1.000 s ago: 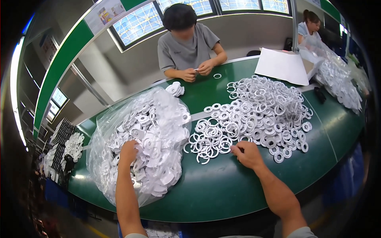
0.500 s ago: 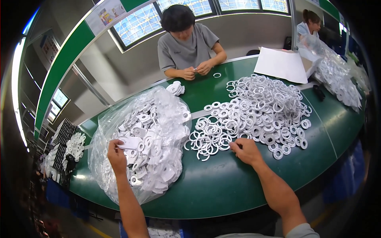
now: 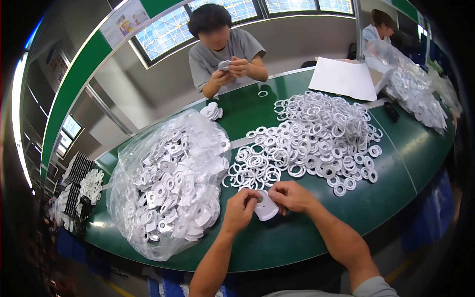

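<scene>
Between both hands, just above the near part of the table, is a white flat part with a round hole and a flared lower edge point(image 3: 267, 210). My left hand point(image 3: 240, 210) pinches it at its upper left. My right hand point(image 3: 293, 196) is closed at its upper right, thumb and fingertips against it; whether a ring is also in these fingers is hidden. Just beyond my hands lies a wide heap of white rings point(image 3: 321, 141), some with a gap. Left of my left hand, a clear plastic bag point(image 3: 118, 198) lies open around a pile of similar white holed parts point(image 3: 170, 180).
Across the green table point(image 3: 307, 242), a co-worker point(image 3: 225, 54) holds a round grey-white part in both hands. One loose ring point(image 3: 262, 93) and a small stack of white parts point(image 3: 212, 111) lie near them. A white sheet point(image 3: 342, 78), a dark object point(image 3: 391, 112) and another filled bag point(image 3: 415, 89) are far right.
My left hand has brought a white part from the bagged pile to the middle, meeting my right hand, which drew back from the rings. The co-worker has raised a part off the table.
</scene>
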`<move>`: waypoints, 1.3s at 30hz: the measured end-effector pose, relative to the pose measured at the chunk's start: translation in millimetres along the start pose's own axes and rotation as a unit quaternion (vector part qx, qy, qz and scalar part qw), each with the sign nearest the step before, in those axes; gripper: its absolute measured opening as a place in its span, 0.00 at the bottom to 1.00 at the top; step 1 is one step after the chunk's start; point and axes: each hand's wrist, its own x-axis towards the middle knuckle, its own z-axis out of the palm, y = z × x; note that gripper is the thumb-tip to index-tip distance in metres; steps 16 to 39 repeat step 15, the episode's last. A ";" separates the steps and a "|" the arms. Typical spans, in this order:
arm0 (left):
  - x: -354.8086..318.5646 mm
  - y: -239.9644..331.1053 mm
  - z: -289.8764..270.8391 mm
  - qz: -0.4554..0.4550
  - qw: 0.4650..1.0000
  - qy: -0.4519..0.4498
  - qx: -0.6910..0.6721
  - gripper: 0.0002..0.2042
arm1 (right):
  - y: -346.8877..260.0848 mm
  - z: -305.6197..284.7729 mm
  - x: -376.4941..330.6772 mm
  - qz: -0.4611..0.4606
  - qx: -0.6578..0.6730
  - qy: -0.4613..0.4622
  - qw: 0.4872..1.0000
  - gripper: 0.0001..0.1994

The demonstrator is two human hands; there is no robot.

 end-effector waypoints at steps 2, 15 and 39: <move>3.7 12.2 8.3 0.033 0.996 -0.019 0.075 0.06 | 2.1 -4.6 -0.9 0.004 0.008 0.010 1.000 0.15; -61.9 140.5 17.5 0.340 0.894 0.011 0.292 0.13 | 41.6 -30.8 -0.9 -0.038 -0.095 0.167 0.981 0.15; -61.9 140.5 17.5 0.340 0.894 0.011 0.292 0.13 | 41.6 -30.8 -0.9 -0.038 -0.095 0.167 0.981 0.15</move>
